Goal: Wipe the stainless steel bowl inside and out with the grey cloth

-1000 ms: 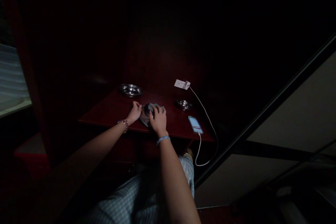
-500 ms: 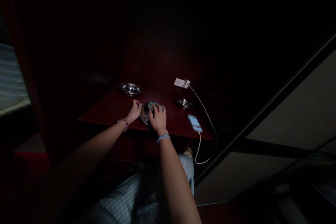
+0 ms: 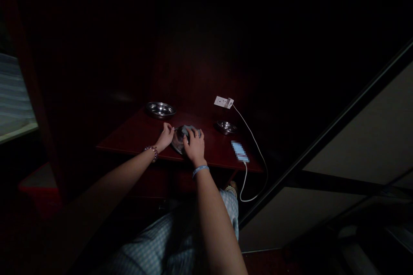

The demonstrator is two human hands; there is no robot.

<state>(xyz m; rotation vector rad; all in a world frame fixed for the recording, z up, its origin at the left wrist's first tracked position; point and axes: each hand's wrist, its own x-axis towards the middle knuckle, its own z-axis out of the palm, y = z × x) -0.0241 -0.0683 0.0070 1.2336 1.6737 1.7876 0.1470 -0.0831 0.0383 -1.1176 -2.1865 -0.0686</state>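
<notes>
A shiny round metal dish is on the dark red shelf, close to its front edge. At the dish's left rim, my left hand is closed in a pinch, thumb and fingertips together at the edge. My right hand presses down from the right on a grey cloth bunched over the dish, its fingers curved over the cloth. That hand and the cloth hide much of the dish.
Farther back on the shelf are a larger metal bowl at left and a smaller one at right. A phone lies near the right edge, its white cable running to a wall socket. Surroundings are dark.
</notes>
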